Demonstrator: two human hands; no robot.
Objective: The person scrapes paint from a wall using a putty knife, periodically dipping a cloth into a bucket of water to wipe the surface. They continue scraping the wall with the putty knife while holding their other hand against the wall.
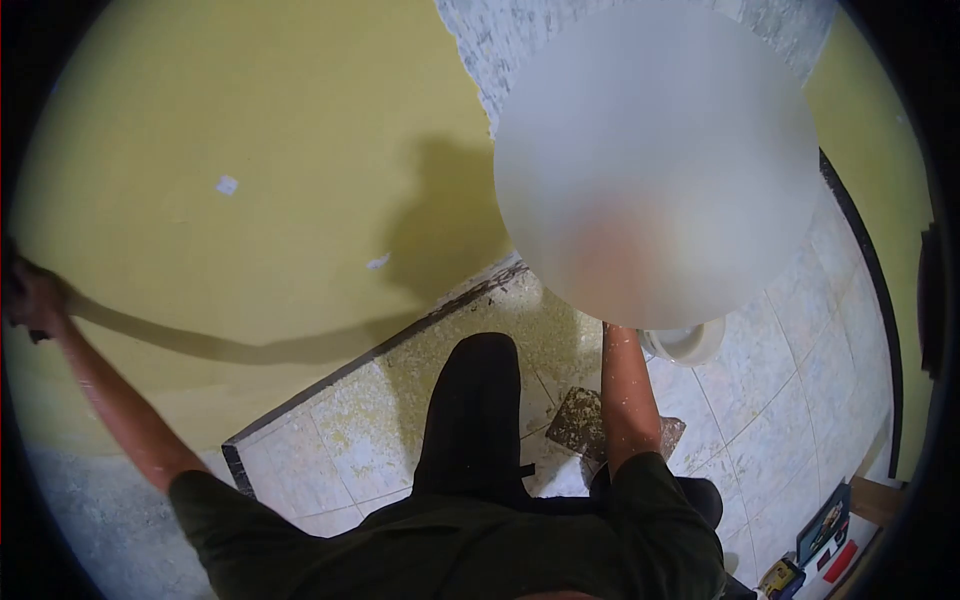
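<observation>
At the far left edge, my left hand (38, 300) is closed on a dark object beside the yellow wall (250, 120); the object is too dark to make out. My right arm reaches forward over the floor, and my right hand (622, 250) shows only as a smear inside a large blurred circle, so its fingers and anything in them are hidden. Just right of that wrist, a white round container (690, 345) is partly covered by the blur. Wall patches at the top show bare grey-white plaster (468, 30).
Pale floor tiles (750, 400) carry yellow flakes, thickest along the wall's foot. A speckled brown slab (580, 420) lies under my right forearm. Boxes and a red item (840, 562) stand at the lower right. A dark object (930, 300) is at the right edge.
</observation>
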